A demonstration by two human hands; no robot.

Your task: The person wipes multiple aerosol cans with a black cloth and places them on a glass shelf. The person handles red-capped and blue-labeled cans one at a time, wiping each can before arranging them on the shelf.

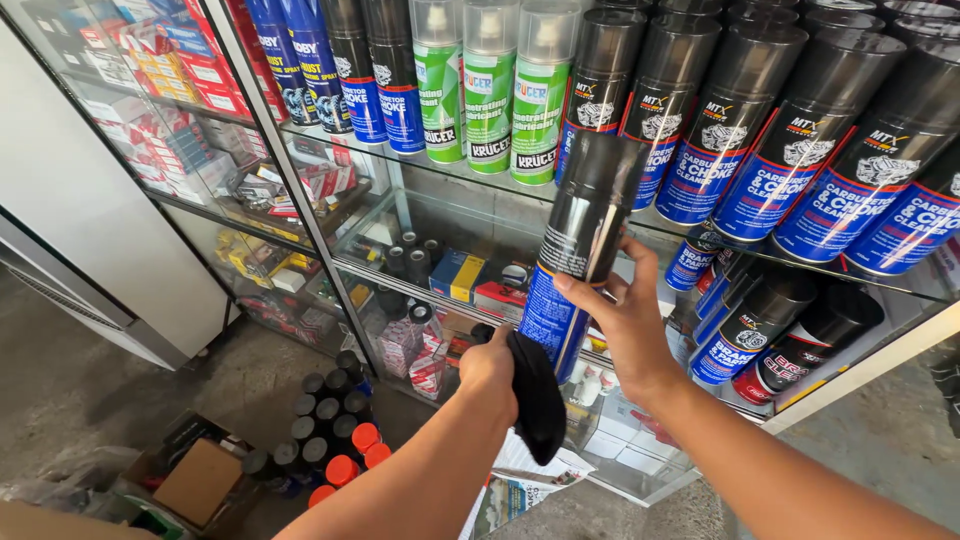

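Observation:
My right hand (628, 322) grips a tall black spray can with a blue label (578, 250), held upright in front of a glass shelf (440, 168). My left hand (490, 372) is closed around a black cloth (538, 395) and presses it against the lower part of the can. Behind the can stands a row of like black-and-blue spray cans (760, 130) on the top shelf, with green cans (490, 90) to their left.
The glass cabinet holds lower shelves with small boxes (462, 275) and lying cans (770, 330). To the left, another glass case (170, 110) holds red and white boxes. On the floor stand several black and orange-capped cans (335, 435), a cardboard box (198, 480) and a newspaper (520, 485).

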